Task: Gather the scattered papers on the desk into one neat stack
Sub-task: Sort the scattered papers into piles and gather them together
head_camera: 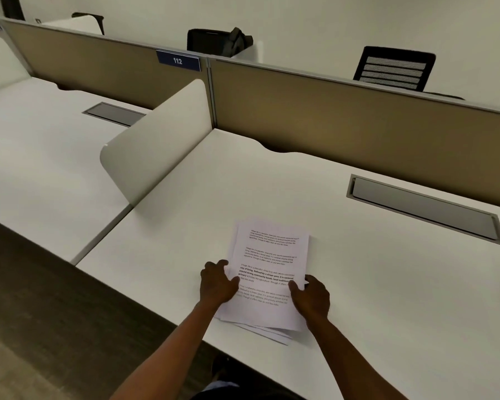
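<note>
A pile of printed white papers (272,255) lies on the white desk (387,284) near its front edge. The top sheet shows several short blocks of text. Lower sheets stick out unevenly at the pile's near right corner. My left hand (217,284) holds the pile's left edge, fingers curled at the edge and thumb on top. My right hand (311,297) holds the right edge the same way, thumb lying on the top sheet. Both hands flank the pile's near half.
A white curved divider (156,140) stands at the desk's left. A tan partition (358,134) with a blue "112" label (178,61) runs along the back. A grey cable hatch (425,209) sits in the desk at right. A black chair (394,69) stands behind.
</note>
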`<action>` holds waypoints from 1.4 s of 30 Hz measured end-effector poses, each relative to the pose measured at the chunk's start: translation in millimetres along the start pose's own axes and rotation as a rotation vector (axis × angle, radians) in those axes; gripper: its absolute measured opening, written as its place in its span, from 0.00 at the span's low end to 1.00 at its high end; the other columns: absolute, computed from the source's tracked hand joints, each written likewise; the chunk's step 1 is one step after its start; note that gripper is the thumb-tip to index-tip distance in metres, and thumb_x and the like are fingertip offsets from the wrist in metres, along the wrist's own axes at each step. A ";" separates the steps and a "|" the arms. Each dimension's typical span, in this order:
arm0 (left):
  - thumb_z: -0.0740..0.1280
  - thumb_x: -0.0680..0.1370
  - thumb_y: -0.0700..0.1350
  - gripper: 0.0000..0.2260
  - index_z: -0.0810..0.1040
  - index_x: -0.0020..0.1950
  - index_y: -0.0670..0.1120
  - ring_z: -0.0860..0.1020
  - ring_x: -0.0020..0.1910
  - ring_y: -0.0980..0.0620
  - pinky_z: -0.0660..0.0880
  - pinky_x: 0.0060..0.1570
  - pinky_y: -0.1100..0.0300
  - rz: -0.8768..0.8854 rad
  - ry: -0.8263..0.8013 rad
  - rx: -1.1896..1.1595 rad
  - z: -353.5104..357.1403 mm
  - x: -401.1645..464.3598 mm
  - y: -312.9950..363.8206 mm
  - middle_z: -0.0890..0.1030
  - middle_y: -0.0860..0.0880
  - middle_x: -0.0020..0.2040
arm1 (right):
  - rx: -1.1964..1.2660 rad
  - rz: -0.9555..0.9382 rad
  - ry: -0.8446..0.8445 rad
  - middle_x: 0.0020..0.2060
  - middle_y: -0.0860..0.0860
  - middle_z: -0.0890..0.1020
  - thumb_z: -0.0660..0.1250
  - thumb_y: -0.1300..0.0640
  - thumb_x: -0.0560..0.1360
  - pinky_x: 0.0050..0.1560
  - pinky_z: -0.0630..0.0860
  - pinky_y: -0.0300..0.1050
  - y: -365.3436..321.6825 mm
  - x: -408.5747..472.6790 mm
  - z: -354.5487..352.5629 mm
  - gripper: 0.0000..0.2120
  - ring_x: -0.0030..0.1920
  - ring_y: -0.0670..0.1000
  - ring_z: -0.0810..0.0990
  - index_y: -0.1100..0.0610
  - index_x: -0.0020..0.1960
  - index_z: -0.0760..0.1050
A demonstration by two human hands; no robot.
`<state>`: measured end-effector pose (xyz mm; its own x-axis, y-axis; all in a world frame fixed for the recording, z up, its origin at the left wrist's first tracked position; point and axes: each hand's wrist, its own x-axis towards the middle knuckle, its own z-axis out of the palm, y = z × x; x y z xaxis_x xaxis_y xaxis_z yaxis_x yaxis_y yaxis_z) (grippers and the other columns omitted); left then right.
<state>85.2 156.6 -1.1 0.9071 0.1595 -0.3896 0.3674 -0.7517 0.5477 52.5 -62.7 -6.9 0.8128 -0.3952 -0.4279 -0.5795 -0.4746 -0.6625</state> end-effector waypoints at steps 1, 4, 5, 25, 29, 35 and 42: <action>0.71 0.75 0.54 0.31 0.67 0.75 0.47 0.69 0.69 0.41 0.68 0.67 0.52 -0.012 -0.015 0.008 1.1 1.4 0.3 0.69 0.40 0.69 | -0.062 -0.003 0.017 0.63 0.58 0.78 0.68 0.42 0.73 0.65 0.74 0.52 0.5 1.1 0.1 0.31 0.63 0.58 0.77 0.57 0.70 0.71; 0.68 0.76 0.59 0.34 0.62 0.77 0.47 0.65 0.71 0.40 0.66 0.68 0.50 -0.011 -0.054 0.040 8.4 4.3 4.1 0.66 0.40 0.72 | -0.117 0.002 0.022 0.66 0.59 0.75 0.68 0.41 0.73 0.67 0.71 0.51 -4.4 1.1 0.9 0.34 0.67 0.59 0.74 0.61 0.71 0.69; 0.68 0.76 0.60 0.35 0.60 0.78 0.47 0.64 0.71 0.41 0.67 0.68 0.49 -0.016 -0.048 0.053 12.3 4.8 5.8 0.65 0.41 0.72 | -0.109 -0.001 0.011 0.66 0.59 0.75 0.68 0.41 0.74 0.67 0.70 0.50 -6.4 2.1 1.7 0.33 0.67 0.58 0.73 0.62 0.70 0.69; 0.68 0.72 0.64 0.31 0.74 0.68 0.45 0.72 0.67 0.42 0.72 0.65 0.47 -0.204 -0.020 -0.061 4.9 42.7 13.6 0.77 0.44 0.66 | -0.128 0.009 -0.009 0.64 0.57 0.78 0.70 0.43 0.73 0.65 0.73 0.51 -16.5 15.3 7.9 0.31 0.65 0.57 0.75 0.60 0.68 0.71; 0.69 0.74 0.60 0.29 0.72 0.68 0.43 0.69 0.66 0.40 0.72 0.64 0.47 -0.192 0.000 -0.004 9.1 36.7 21.5 0.70 0.41 0.66 | -0.154 0.010 -0.012 0.65 0.57 0.76 0.70 0.41 0.72 0.65 0.72 0.51 -15.0 13.5 11.3 0.33 0.66 0.57 0.74 0.59 0.70 0.69; 0.68 0.73 0.61 0.33 0.66 0.70 0.42 0.69 0.65 0.40 0.70 0.63 0.47 -0.156 -0.011 0.076 22.2 27.1 32.4 0.67 0.40 0.67 | -0.280 -0.024 -0.030 0.68 0.57 0.72 0.69 0.42 0.72 0.67 0.69 0.47 -13.1 11.7 14.0 0.36 0.69 0.55 0.71 0.58 0.74 0.65; 0.69 0.74 0.61 0.36 0.65 0.75 0.42 0.69 0.71 0.40 0.66 0.70 0.47 -0.228 -0.011 -0.104 8.7 46.1 28.0 0.71 0.41 0.72 | -0.360 -0.044 -0.050 0.67 0.58 0.70 0.70 0.48 0.73 0.64 0.70 0.46 -11.4 12.3 15.0 0.33 0.66 0.56 0.73 0.59 0.73 0.65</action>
<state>135.6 137.3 -10.2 0.7964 0.3100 -0.5193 0.5819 -0.6269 0.5181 70.1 -50.4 -13.9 0.8340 -0.3334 -0.4396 -0.5203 -0.7405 -0.4255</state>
